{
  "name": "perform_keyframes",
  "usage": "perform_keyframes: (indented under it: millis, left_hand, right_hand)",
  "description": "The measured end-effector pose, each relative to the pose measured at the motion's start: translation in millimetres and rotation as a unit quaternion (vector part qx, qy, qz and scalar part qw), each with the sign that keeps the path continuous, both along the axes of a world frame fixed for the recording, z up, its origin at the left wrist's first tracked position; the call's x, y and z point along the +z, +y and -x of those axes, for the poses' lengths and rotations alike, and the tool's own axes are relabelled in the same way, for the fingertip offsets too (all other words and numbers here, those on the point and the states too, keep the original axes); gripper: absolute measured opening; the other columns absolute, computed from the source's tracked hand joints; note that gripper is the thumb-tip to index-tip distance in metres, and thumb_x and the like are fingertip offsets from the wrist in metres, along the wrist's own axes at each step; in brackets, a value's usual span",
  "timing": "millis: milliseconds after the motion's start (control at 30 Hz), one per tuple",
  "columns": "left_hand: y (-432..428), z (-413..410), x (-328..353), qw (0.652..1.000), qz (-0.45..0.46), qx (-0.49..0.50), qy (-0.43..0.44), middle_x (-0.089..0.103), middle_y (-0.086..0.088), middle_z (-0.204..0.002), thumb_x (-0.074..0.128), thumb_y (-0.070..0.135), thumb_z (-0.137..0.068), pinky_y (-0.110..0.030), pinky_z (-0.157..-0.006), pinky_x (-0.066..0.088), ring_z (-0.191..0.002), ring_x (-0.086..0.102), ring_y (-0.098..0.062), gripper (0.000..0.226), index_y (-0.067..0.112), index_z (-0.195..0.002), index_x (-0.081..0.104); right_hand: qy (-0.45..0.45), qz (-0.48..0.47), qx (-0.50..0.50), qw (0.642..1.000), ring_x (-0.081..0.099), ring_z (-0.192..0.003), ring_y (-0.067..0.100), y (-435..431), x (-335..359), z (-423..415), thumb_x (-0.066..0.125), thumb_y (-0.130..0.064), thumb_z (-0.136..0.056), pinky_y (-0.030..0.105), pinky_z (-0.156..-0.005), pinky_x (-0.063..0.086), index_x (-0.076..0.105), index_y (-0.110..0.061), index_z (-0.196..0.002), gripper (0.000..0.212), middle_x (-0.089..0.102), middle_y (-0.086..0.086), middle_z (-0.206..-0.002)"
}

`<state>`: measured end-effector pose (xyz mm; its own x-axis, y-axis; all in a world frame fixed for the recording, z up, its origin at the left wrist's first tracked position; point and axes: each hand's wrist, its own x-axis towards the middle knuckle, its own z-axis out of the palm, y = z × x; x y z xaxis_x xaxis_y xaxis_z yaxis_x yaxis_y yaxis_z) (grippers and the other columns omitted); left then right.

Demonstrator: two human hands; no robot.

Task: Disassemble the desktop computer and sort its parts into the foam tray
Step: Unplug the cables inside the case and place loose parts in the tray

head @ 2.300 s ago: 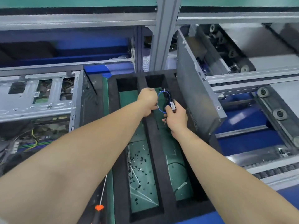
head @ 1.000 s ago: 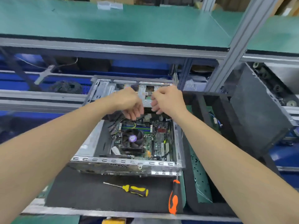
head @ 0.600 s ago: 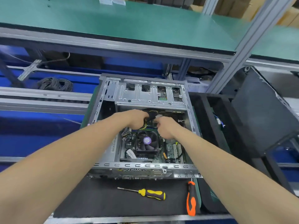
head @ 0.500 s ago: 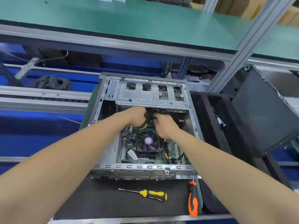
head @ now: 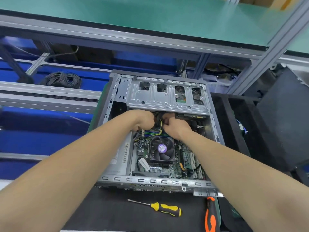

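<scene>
Computer case on black mat, green shelf above; left hand, right hand grip cables

Case open on top. Drive cage roofs far end; L hand, R hand gripping cables fill gap under it. Fan blocks centre. Front: yellow driver, orange driver, room btwn.

Open desktop computer beside foam tray
</scene>
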<state>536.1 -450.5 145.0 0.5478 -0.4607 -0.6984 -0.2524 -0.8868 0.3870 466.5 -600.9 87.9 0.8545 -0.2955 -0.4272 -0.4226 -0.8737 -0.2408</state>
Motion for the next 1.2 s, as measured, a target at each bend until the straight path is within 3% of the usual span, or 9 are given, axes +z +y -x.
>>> perform_keyframes:
  millis: [167, 267, 400, 533, 667, 833, 1000, 1133, 1200]
  left_hand:
    - [-2, -5, -2, 1.0, -0.016, 0.004, -0.017, 0.044, -0.012, -0.087, 0.033, -0.004, -0.096, -0.028, -0.046, 0.027, -0.066, 0.036, -0.022, 0.026, 0.0, -0.111, 0.054]
    - [0, -9, -9, 1.0, -0.01, 0.027, -0.007, 0.044, -0.013, -0.096, 0.036, -0.002, -0.099, -0.032, -0.054, 0.027, -0.076, 0.037, -0.025, 0.03, -0.002, -0.123, 0.055]
    - [0, -10, -11, 1.0, -0.015, 0.022, -0.006, 0.045, -0.014, -0.101, 0.036, 0.0, -0.1, -0.031, -0.052, 0.025, -0.071, 0.038, -0.023, 0.032, 0.001, -0.127, 0.053]
    - [0, -10, -13, 1.0, -0.017, 0.021, -0.013, 0.046, -0.014, -0.104, 0.037, -0.001, -0.1, -0.029, -0.05, 0.028, -0.077, 0.043, -0.026, 0.027, 0.005, -0.122, 0.053]
    - [-1, -10, -15, 1.0, -0.006, 0.02, -0.016, 0.053, -0.016, -0.12, 0.039, -0.002, -0.101, -0.029, -0.051, 0.04, -0.083, 0.055, -0.028, 0.037, 0.003, -0.136, 0.052]
    - [0, -10, -12, 0.999, -0.037, -0.025, -0.023, 0.052, -0.016, -0.11, 0.034, -0.001, -0.1, -0.028, -0.046, 0.033, -0.066, 0.045, -0.023, 0.043, 0.001, -0.141, 0.048]
    - [0, -10, -7, 0.996, -0.049, -0.056, -0.042, 0.052, -0.015, -0.106, 0.033, 0.0, -0.1, -0.015, -0.033, 0.031, -0.059, 0.044, -0.018, 0.045, 0.002, -0.143, 0.044]
    - [1, -10, -8, 0.998, -0.037, -0.042, -0.029, 0.052, -0.021, -0.138, 0.034, -0.002, -0.1, -0.015, -0.031, 0.033, -0.063, 0.047, -0.015, 0.043, 0.004, -0.141, 0.045]
    - [-1, -11, -10, 0.999, -0.024, -0.01, -0.02, 0.05, -0.02, -0.142, 0.034, -0.003, -0.1, -0.019, -0.034, 0.036, -0.065, 0.048, -0.014, 0.045, 0.002, -0.143, 0.044]
  right_hand:
    - [-0.022, -0.019, -0.002, 1.0, 0.061, -0.116, 0.039, 1, -2, 2, 0.044, -0.031, -0.106, 0.035, -0.085, 0.047, 0.04, -0.021, -0.15, 0.045, 0.063, 0.019, -0.131]
    - [-0.039, -0.023, 0.0, 0.999, 0.063, -0.107, 0.04, 5, -3, 3, 0.04, -0.018, -0.106, 0.041, -0.09, 0.052, 0.036, -0.024, -0.15, 0.044, 0.064, 0.023, -0.123]
    - [-0.044, -0.007, 0.001, 0.999, 0.064, -0.103, 0.041, 6, -8, 3, 0.042, -0.011, -0.103, 0.045, -0.09, 0.055, 0.038, -0.018, -0.145, 0.043, 0.065, 0.025, -0.116]
    - [-0.043, -0.001, -0.012, 0.999, 0.064, -0.106, 0.042, 6, -11, 3, 0.042, -0.013, -0.103, 0.041, -0.087, 0.054, 0.036, -0.017, -0.148, 0.046, 0.065, 0.025, -0.119]
    - [-0.047, 0.001, -0.02, 0.999, 0.064, -0.11, 0.042, 5, -13, 2, 0.041, -0.014, -0.104, 0.044, -0.09, 0.056, 0.038, -0.015, -0.149, 0.045, 0.065, 0.025, -0.122]
    - [-0.053, 0.001, -0.025, 0.998, 0.063, -0.113, 0.04, 4, -16, 1, 0.04, -0.019, -0.106, 0.043, -0.093, 0.054, 0.039, -0.019, -0.151, 0.045, 0.065, 0.023, -0.126]
    - [-0.057, 0.002, -0.034, 0.998, 0.062, -0.115, 0.039, 3, -18, 1, 0.04, -0.019, -0.106, 0.042, -0.096, 0.053, 0.038, -0.022, -0.152, 0.046, 0.065, 0.02, -0.128]
    - [-0.066, 0.001, -0.03, 0.997, 0.063, -0.112, 0.039, 4, -19, 1, 0.04, -0.02, -0.105, 0.043, -0.093, 0.054, 0.041, -0.023, -0.147, 0.042, 0.066, 0.018, -0.126]
    - [-0.071, -0.006, -0.035, 0.997, 0.063, -0.112, 0.039, 4, -18, 1, 0.04, -0.021, -0.105, 0.043, -0.094, 0.054, 0.043, -0.025, -0.145, 0.04, 0.067, 0.017, -0.126]
